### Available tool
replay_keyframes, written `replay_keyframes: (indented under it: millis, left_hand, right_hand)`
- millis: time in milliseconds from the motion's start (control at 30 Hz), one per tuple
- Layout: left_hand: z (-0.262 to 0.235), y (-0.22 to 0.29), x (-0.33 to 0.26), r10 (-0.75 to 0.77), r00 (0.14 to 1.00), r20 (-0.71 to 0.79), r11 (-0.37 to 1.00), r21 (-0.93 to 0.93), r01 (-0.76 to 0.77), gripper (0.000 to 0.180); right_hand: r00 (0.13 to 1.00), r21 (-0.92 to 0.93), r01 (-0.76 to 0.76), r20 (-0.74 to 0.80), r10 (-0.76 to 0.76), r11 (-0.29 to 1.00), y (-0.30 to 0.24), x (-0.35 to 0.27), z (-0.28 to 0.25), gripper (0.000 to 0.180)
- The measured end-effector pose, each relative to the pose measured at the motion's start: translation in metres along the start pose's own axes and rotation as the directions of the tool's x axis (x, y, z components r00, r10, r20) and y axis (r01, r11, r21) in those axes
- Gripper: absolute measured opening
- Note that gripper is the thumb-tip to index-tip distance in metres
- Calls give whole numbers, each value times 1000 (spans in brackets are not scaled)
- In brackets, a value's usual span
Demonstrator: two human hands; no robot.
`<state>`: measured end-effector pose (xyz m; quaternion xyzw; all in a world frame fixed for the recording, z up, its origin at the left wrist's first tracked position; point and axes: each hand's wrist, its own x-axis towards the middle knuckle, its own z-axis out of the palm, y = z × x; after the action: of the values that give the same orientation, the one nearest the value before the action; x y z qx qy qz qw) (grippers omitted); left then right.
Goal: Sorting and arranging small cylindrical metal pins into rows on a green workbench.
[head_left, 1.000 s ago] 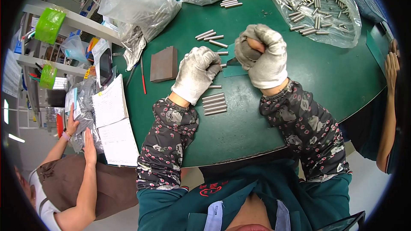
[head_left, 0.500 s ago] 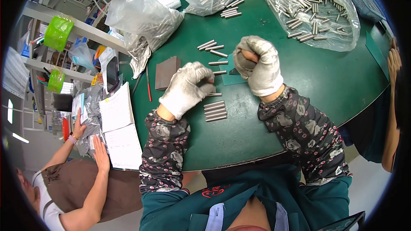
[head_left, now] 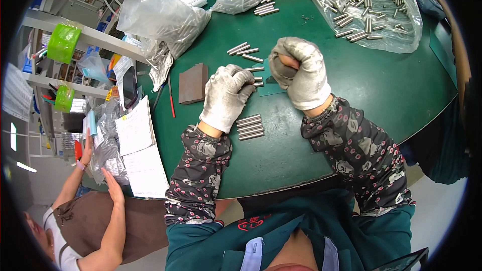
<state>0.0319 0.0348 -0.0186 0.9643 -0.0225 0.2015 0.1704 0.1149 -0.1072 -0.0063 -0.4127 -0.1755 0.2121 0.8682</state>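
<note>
Green table (head_left: 351, 85), gloved hands meeting at its middle. Right hand (head_left: 301, 73) fisted, contents hidden. Left hand (head_left: 228, 95) curled, fingertips on a rod row (head_left: 256, 76); rods' long axes left-right. 4 rods (head_left: 249, 126) just below the left wrist, nearer that hand.

Grey work gloves (head_left: 228, 95), dark floral sleeves (head_left: 198, 170) (teal jacket (head_left: 281, 236) beneath).

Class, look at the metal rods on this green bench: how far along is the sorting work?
Done: four rods lie in a neat row near the left hand. In hand: the right hand is fisted, and what it grips is hidden. Left: loose rods beyond the hands, and a full clear bag of them.
</note>
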Motion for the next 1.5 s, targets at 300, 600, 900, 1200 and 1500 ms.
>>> replay_keyframes:
  millis: [300, 600, 900, 1200, 1500]
  left_hand:
    - [1, -2, -1, 5, 1000, 17, 999, -38, -5, 19]
    - [1, -4, 2, 19, 999, 26, 1000, -12, -19, 18]
    - [-33, 9, -3, -28, 997, 73, 990, -137, 37, 27]
    - [-29, 10, -33, -97, 932, 350, 970, -174, 167, 18]
    - [-30, 18, -18, -106, 893, 438, 979, -113, 172, 18]
  right_hand:
    - [999, 52, -14, 51, 11, 999, 0, -3, -1, 33]
    - [995, 28, 21, 100, -24, 999, 2, -1, 0, 35]
    - [991, 37, 9, 136, -14, 999, 4, 6, -8, 33]
    - [979, -21, 73, 192, -67, 997, 1, 3, -3, 35]
    - [990, -2, 47, 131, -46, 999, -2, 1, 0, 37]
